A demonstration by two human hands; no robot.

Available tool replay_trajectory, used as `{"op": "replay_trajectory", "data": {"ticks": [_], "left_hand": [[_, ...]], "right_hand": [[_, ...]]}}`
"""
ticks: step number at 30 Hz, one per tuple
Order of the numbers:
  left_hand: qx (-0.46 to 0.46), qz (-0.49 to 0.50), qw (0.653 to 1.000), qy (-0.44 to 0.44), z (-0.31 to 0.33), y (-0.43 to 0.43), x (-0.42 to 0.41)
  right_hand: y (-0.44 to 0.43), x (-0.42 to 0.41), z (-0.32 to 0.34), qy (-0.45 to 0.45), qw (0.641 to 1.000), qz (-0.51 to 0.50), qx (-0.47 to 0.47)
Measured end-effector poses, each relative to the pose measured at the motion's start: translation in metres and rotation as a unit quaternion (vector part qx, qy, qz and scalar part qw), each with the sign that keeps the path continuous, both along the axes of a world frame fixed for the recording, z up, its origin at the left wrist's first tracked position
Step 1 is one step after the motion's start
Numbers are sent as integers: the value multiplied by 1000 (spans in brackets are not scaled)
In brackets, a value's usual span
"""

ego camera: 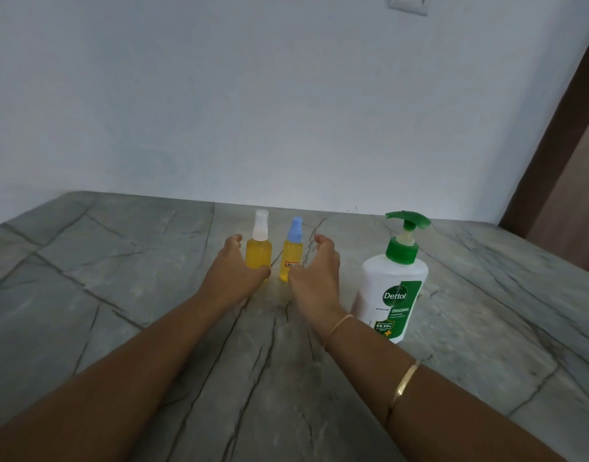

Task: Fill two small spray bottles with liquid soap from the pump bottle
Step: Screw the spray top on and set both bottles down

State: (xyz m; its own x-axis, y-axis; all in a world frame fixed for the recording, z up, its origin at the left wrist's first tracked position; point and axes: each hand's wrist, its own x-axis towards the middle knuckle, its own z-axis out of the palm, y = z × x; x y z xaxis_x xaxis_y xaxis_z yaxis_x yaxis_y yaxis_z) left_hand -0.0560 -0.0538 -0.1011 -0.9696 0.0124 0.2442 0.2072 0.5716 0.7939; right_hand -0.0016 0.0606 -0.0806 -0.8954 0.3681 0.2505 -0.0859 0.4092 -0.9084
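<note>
Caps up, white-capped bottle and blue-capped bottle stand between left hand and right hand, grips apart.

Domestic interior, likely a home counter or utility area. Identified by grey veined stone countertop set against plain pale painted wall, wall-mounted switch plate, brown door frame at right, and household handwash pump bottle.

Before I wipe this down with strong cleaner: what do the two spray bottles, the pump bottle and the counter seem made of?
White-capped spray bottle and blue-capped spray bottle: probably clear glossy plastic; yellow liquid shows through. Pump bottle: opaque white plastic, green pump, it seems. Counter: grey veined stone or a look-alike, dull sheen.
</note>
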Motion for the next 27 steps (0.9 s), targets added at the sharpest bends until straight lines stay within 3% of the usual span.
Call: {"op": "replay_trajectory", "data": {"ticks": [6, 15, 27], "left_hand": [[11, -22, 1000, 17, -1, -3, -1], [-9, -21, 999, 45, -3, -2, -1], [-50, -18, 997, 52, 0, 3, -22]], "right_hand": [[-5, -22, 4, -51, 998, 10, -22], [-12, -31, -8, -16, 996, -1, 91], [-14, -50, -4, -9, 993, -44, 110]]}}
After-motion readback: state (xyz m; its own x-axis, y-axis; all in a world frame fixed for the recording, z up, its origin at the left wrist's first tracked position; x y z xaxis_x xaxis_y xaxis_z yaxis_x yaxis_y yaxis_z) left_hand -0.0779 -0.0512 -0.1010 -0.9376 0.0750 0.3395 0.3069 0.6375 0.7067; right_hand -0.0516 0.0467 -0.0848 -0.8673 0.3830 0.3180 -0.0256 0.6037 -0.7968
